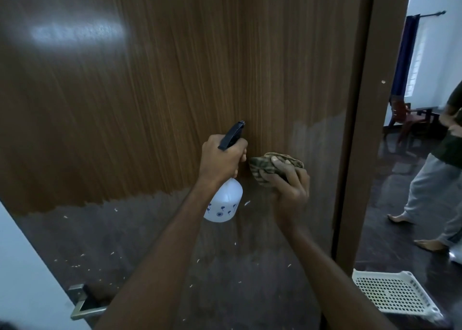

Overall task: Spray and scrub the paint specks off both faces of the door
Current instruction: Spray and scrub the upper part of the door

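While the wood-grain door (150, 104) fills the view, its lower part darker and dotted with pale paint specks (75, 264), the left hand (222, 161) has its grip curled round the neck of a white spray bottle (225, 204) (long axis near upright, black nozzle tilted up-right toward the door). Just beside it, the right hand (290, 187) clenches a bunched striped cloth (265, 164) near the door face.

Dim, soft and slightly blurred; a pale glare patch on the door (150, 79) upper left, daylight from the window (416, 62) far right, edges bowed
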`<state>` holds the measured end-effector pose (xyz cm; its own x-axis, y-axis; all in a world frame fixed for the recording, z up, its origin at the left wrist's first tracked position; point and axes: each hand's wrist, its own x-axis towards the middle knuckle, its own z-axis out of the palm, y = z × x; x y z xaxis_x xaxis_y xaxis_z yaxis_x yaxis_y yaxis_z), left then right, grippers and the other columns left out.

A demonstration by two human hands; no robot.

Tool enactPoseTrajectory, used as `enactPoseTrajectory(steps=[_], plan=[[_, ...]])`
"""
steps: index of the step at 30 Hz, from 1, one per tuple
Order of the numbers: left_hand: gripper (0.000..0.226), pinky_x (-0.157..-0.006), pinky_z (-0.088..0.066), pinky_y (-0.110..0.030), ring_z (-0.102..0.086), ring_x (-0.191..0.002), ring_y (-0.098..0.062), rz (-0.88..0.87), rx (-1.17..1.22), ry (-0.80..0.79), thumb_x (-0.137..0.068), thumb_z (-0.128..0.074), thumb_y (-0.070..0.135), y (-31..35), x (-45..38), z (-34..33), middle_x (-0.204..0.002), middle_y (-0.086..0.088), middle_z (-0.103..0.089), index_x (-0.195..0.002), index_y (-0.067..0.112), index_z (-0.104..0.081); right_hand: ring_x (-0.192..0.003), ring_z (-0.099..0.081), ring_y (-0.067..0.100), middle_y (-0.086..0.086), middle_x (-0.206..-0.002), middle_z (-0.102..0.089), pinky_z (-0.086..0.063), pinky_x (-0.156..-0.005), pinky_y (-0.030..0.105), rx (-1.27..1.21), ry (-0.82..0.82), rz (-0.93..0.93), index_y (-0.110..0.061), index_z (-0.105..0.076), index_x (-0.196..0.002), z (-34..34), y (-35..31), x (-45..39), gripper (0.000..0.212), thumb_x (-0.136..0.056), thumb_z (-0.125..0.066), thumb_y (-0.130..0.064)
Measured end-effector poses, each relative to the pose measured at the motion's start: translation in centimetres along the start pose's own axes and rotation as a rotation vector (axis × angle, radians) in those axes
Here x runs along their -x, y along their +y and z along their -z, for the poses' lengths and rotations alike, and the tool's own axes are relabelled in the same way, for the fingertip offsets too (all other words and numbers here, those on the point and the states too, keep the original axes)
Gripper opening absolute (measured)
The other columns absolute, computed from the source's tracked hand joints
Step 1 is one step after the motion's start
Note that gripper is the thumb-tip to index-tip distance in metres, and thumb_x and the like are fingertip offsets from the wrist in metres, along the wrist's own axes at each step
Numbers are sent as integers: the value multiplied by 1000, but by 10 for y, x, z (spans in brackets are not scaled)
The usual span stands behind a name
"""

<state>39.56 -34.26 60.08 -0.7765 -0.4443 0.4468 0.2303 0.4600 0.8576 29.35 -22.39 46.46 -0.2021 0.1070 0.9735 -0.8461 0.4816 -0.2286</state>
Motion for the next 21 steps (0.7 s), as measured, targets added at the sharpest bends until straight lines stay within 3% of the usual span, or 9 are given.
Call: enactPoseTrajectory(steps=[3, 7, 13, 19, 21], plan=[[28, -44, -39, -29, -50, -41, -22, 14, 8, -2, -95, -62, 12, 2, 0, -10, -67, -14, -67, -69, 5, -67, -107, -54, 26, 1, -121, -71, -52, -79, 48, -41, -3, -29, -15, -81, -94, 1, 10, -31, 10, -90, -76, -8], [27, -43, -39, -28, -50, -41, -23, 25, 22, -2, -94, -62, 11, 5, -2, -24, -67, -14, -67, -68, 4, -67, -109, -55, 26, 1, -122, -70, -52, -84, 42, -29, 130, -54, -16, -81, -96, -1, 11, -95, 21, -99, -65, -4], [29, -47, -41, -34, -49, -41, -25, 11, 7, 3, -93, -61, 11, 3, 0, -38, -71, -24, -69, -66, 2, -66, -107, -57, 26, 2, -121, -74, -52, -81, 48, 8, -16, 32, -14, -82, -92, 16, 32, -3, 10, -94, -74, -17], [28, -43, -40, -29, -50, -41, -20, 1, 15, -8, -95, -63, 11, 6, -1, -55, -73, -24, -69, -69, 4, -67, -110, -53, 22, 1, -123, -70, -54, -82, 48, -41, 105, -67, -15, -81, -95, 17, 40, -101, 26, -100, -57, -7], [29, -43, -40, -29, -51, -41, -19, 4, 11, -11, -95, -63, 12, 7, -1, -62, -72, -22, -70, -68, 5, -67, -111, -53, 24, 2, -124, -70, -54, -83, 49, -33, 128, -55, -14, -80, -95, 17, 42, -94, 30, -105, -52, -10]])
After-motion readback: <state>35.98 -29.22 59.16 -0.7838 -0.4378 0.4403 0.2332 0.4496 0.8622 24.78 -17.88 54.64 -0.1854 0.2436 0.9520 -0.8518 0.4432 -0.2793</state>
